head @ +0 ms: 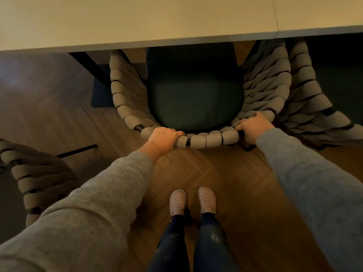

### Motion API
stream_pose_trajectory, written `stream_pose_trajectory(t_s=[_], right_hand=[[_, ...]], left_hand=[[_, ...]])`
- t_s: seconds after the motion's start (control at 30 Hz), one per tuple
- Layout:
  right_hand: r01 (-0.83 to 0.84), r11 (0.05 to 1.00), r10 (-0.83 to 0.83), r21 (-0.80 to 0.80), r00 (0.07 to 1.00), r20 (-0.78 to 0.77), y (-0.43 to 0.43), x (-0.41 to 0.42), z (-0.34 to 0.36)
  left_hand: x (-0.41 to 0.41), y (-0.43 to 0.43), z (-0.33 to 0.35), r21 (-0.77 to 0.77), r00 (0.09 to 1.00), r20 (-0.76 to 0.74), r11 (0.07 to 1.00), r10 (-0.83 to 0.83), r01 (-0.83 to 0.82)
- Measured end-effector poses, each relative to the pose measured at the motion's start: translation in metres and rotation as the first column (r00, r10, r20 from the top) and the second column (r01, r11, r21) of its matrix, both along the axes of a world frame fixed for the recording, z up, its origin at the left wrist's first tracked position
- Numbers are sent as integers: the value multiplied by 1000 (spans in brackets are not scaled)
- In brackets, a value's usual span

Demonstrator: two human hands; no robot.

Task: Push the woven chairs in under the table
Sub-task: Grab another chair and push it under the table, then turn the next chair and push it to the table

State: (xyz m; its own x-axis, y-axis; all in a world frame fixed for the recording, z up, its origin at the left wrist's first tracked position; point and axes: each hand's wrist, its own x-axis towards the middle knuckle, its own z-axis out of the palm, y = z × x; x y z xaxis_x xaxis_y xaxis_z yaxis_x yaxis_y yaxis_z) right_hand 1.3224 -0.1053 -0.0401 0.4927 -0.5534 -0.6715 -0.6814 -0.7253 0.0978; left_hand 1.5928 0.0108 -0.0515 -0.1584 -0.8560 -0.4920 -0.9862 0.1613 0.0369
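Head view: left hand (164, 137), right hand (253, 126) grip woven chair (212, 139) (arms outstretched).

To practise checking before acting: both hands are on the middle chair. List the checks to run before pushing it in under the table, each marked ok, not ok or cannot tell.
1. Left hand grip on rim: ok.
2. Right hand grip on rim: ok.
3. Cushion front already under table edge: ok.
4. Gap to right chair: cannot tell; weaves look very close.
5. Table leg apart from rim's left side: cannot tell.
6. Shoes behind rim, apart from it: ok.
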Motion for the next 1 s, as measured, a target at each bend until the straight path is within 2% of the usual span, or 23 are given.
stream_pose_trajectory(t_s=[0.23,0.4,0.63,0.83,0.9,1.0], right_hand=[[37,999,-36,-16,997,72,1,-2,-4],[46,999,-46,-3,998,46,3,-1,1],[74,986,-80,147,996,34,15,22,11],[94,978,-126,186,977,171,62,78,18],[46,984,-91,174,962,257,79,104,20],[-92,987,38,131,930,365,110,148,28]], left_hand=[[2,-2,-4,49,1000,-7,999,11,-10],[3,-2,-6,69,1000,-3,998,8,-8],[0,2,-4,49,999,30,999,21,-22],[2,52,14,-156,981,-70,969,182,-191],[14,86,22,-212,953,-99,930,286,-301],[41,145,34,-208,877,-104,852,470,-481]])
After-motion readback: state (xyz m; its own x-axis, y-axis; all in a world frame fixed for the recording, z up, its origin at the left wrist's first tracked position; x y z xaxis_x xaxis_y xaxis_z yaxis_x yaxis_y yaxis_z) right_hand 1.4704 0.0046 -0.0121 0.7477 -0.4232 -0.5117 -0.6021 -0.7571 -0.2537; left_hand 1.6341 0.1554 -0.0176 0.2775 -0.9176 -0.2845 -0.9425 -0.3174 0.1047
